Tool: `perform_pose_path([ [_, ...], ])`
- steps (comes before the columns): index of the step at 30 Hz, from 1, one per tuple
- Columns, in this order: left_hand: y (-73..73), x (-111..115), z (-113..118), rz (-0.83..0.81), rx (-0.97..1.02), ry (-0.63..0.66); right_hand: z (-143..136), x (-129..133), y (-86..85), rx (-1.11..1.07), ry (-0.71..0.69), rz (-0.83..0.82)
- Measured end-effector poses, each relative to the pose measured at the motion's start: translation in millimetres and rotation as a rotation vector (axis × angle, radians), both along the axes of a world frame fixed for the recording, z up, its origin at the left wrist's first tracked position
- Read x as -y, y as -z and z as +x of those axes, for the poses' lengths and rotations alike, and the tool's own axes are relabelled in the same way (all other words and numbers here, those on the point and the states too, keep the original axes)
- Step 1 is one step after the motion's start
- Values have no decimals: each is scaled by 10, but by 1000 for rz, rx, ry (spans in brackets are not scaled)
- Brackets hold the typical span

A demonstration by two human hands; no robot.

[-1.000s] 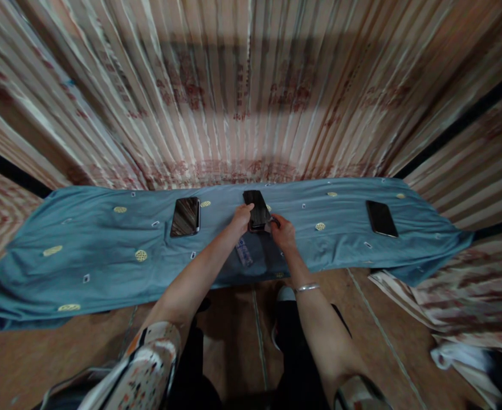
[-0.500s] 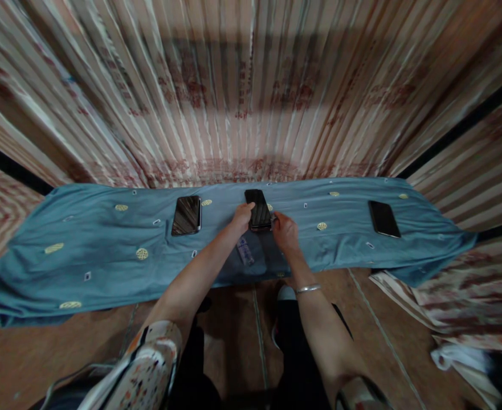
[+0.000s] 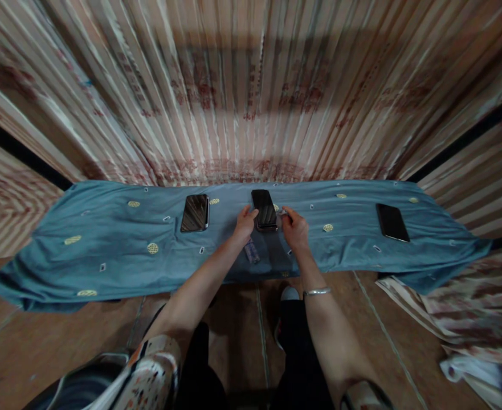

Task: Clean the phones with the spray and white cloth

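A black smartphone [image 3: 264, 205] lies flat, screen up, on the blue patterned cloth [image 3: 122, 250]. At its lower left edge is my left hand [image 3: 245, 224], thumb and forefinger apart, the thumb tip at the phone's side. To the right of the phone, my right hand [image 3: 296, 228] pinches a small pale piece [image 3: 282, 212], too small to name. Its fingers are curled, and a silver bangle [image 3: 317, 291] circles that wrist. Just below my left hand lies a small clear packet with bluish print [image 3: 252, 251], partly hidden by the hand.
Another dark phone [image 3: 195, 213] lies to the left, and a third [image 3: 393, 222] far to the right. A striped, pleated curtain [image 3: 251, 97] hangs behind the cloth-covered surface. Dark bars [image 3: 468, 136] run along the sides. Below is a brown tiled floor [image 3: 237, 341].
My right hand has drawn away from the phone's right edge with the small piece. My left thumb has slid off the screen to the phone's edge. The view has shifted slightly.
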State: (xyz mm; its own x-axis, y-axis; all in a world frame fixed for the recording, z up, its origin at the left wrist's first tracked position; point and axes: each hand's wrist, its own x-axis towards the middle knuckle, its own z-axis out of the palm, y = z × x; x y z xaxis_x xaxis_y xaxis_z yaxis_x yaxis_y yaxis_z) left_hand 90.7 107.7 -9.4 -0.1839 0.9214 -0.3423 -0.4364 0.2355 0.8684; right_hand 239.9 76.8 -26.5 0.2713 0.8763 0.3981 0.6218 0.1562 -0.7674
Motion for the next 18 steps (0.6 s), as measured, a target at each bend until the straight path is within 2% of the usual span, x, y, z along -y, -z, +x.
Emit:
perform_pose_path([
  [3, 19, 250, -186, 42, -7, -24, -38, -18, 16, -200, -68, -6],
  [6, 66, 515, -397, 94, 17, -15, -164, -10, 52, -490, -150, -35],
  [9, 96, 750, -531, 69, 102, -9, -371, 69, 62, -813, -243, -154],
  [11, 84, 872, -563, 24, 193, 46, -519, 158, 39, -958, -356, -260],
  [14, 26, 988, -570, 5, 294, 137, -709, 301, -27, -1070, -477, -349],
  [18, -44, 1037, -621, -37, 367, 170, -880, 428, -116, -1106, -529, -362],
])
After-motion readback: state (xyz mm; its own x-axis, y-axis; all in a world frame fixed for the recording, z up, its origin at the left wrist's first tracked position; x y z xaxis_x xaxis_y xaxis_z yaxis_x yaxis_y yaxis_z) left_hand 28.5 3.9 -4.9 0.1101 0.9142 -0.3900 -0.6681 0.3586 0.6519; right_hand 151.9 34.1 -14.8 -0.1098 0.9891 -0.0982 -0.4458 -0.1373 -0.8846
